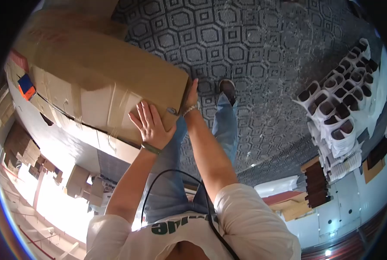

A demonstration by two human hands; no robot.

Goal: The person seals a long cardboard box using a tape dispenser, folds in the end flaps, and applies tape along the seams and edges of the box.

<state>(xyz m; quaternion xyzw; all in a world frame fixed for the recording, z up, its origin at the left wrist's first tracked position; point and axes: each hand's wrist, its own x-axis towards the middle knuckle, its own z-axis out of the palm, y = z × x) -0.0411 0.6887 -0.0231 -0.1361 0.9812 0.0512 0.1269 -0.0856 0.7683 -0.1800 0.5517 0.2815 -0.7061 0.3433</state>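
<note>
Left: small blue-and-orange item (pixel 26 86) by the left end of a large cardboard box (pixel 107 65), can't tell what it is. Box spans the left half of the scene, right end near the person, tape strips along its near part. Left hand (pixel 152 128) flat on the box near that right end, fingers spread wide, dark wristband (pixel 151 148). Right hand (pixel 192 95) against the right end, fingers pointing far; palm hidden, can't tell its grip. Right of it, shoe (pixel 228 90) on patterned carpet (pixel 267 82). Far right: white bundles (pixel 338 143) with dark openings.
</note>
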